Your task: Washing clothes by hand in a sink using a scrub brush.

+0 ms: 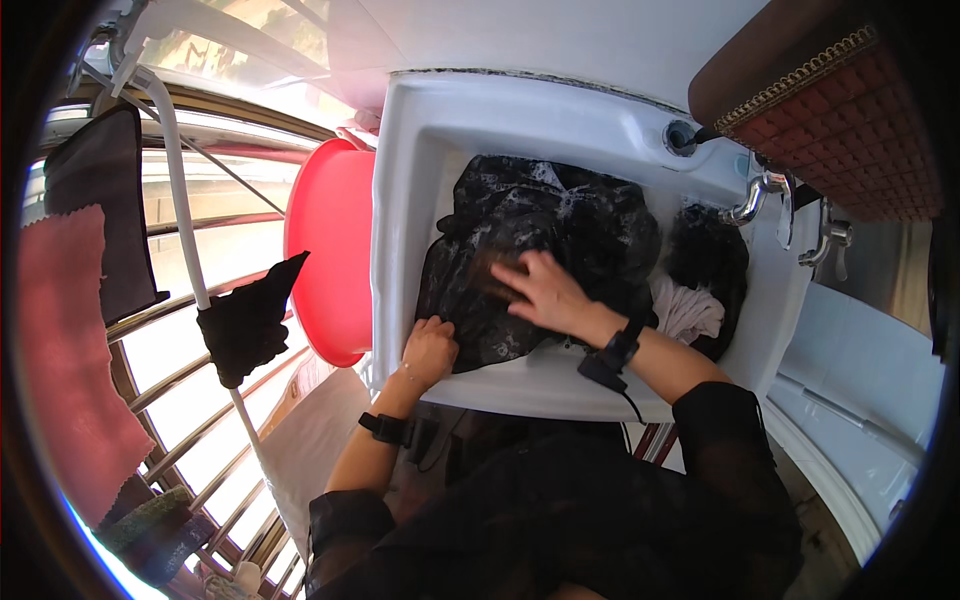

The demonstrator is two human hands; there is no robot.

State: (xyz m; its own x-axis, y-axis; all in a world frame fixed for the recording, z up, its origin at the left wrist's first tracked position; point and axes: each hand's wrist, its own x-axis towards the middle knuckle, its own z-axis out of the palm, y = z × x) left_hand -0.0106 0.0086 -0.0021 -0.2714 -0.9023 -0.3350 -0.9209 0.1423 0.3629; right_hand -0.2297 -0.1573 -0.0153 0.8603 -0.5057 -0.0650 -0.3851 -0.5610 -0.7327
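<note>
A soapy wet black garment [592,225] is spread over the left and middle of a white laundry sink [409,225]. My left hand [429,349] grips the garment's near left edge, its fingers curled against the cloth. Over the middle of the cloth, my right hand [551,296] holds a brown object, blurred by motion, that looks like a scrub brush [495,266]. White suds dot the fabric. To the right of it, inside the sink, lie another black cloth [701,244] and a bunched pale cloth [686,309].
A chrome tap [754,199] reaches over the sink's right side, with a second tap [825,236] beyond. A quilted brown bag [832,135] hangs above them. Left of the sink are a red basin [330,255], a white rod [176,172] bearing a black cloth [244,330], and metal railings [176,379].
</note>
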